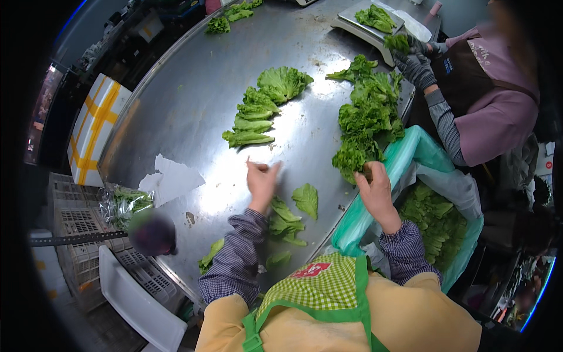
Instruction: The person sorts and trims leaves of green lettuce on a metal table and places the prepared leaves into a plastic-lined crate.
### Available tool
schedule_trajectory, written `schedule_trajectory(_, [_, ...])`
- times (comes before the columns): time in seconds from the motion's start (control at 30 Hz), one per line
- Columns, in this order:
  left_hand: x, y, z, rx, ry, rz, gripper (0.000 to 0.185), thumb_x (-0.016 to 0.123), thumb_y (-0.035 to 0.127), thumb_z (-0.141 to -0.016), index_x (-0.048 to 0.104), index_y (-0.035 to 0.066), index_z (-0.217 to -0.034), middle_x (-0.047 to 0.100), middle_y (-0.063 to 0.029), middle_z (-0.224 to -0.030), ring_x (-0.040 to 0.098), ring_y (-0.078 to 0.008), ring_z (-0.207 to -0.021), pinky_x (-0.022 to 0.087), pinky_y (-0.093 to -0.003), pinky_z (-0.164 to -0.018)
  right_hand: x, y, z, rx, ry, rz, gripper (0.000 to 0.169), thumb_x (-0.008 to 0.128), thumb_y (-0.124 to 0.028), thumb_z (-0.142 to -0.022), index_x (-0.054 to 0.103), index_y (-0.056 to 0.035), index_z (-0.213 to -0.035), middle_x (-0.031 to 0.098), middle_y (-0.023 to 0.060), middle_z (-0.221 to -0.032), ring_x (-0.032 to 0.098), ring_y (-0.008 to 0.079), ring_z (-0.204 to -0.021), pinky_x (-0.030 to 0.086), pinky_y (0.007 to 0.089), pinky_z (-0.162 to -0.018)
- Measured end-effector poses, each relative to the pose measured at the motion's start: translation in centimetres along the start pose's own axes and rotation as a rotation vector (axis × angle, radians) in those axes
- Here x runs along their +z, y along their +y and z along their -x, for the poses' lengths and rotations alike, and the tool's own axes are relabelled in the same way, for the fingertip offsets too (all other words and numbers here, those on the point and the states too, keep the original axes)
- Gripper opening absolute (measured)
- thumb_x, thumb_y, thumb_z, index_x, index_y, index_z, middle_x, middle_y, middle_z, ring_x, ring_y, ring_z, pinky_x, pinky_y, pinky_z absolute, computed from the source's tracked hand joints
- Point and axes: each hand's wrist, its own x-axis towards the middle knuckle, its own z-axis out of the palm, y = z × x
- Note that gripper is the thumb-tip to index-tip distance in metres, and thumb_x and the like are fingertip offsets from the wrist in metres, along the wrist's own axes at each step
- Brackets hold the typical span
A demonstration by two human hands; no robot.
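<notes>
My left hand hovers over the metal table, slightly blurred, thumb and forefinger apart, with nothing between them. My right hand touches the near end of a pile of green lettuce, its thumb and fingers at the leaves; how firmly it grips is unclear. A row of lettuce heads lies beyond my left hand. Loose leaves lie beside my left forearm, and a single leaf rests between my hands. A bag lined in green plastic, filled with leaves, stands at my right.
Across to the right, a co-worker in gray gloves holds lettuce beside a scale. Torn white paper and a clear bag of greens lie at left. A taped foam box and plastic crates stand past the table's left edge.
</notes>
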Motion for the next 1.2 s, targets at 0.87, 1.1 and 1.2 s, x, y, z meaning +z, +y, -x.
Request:
schedule_trajectory(0.87, [-8.4, -0.6, 17.5, 0.357, -0.077, -0.371, 0.056, 0.085, 0.033, -0.068, 0.063, 0.001, -0.108, 0.062, -0.0120, -0.094, 0.060, -0.0286, -0.096, 0.049, -0.0401, -0.082, 2.3, -7.1, 1.6, 0.358, -0.378, -0.943, 0.026, 0.055, -0.022, -0.101, 0.054, 0.0001, -0.115, 0.064, 0.0080, -0.096, 0.063, 0.0130, -0.076, 0.055, 0.0286, -0.067])
schedule_trajectory(1.1, [-2.8, -1.9, 13.9, 0.154, -0.167, -0.298, 0.084, 0.087, 0.028, -0.067, 0.044, -0.002, -0.133, 0.058, -0.0162, -0.119, 0.060, -0.0316, -0.108, 0.050, -0.0391, -0.091, 3.2, -3.0, 3.3, 0.199, -0.330, -0.594, 0.030, 0.060, -0.022, -0.098, 0.055, 0.0032, -0.114, 0.064, 0.0087, -0.093, 0.062, 0.0112, -0.077, 0.052, 0.0275, -0.065])
schedule_trajectory(1.2, [-4.2, -2.4, 13.1, -0.274, -0.369, 0.877, 0.063, 0.076, 0.012, -0.080, 0.044, 0.003, -0.134, 0.057, -0.0127, -0.125, 0.057, -0.0264, -0.115, 0.049, -0.0401, -0.099, 3.6, -1.7, 5.7, -0.019, -0.426, -0.264, 0.030, 0.062, -0.021, -0.096, 0.058, 0.0037, -0.111, 0.064, 0.0107, -0.091, 0.063, 0.0157, -0.077, 0.052, 0.0306, -0.067])
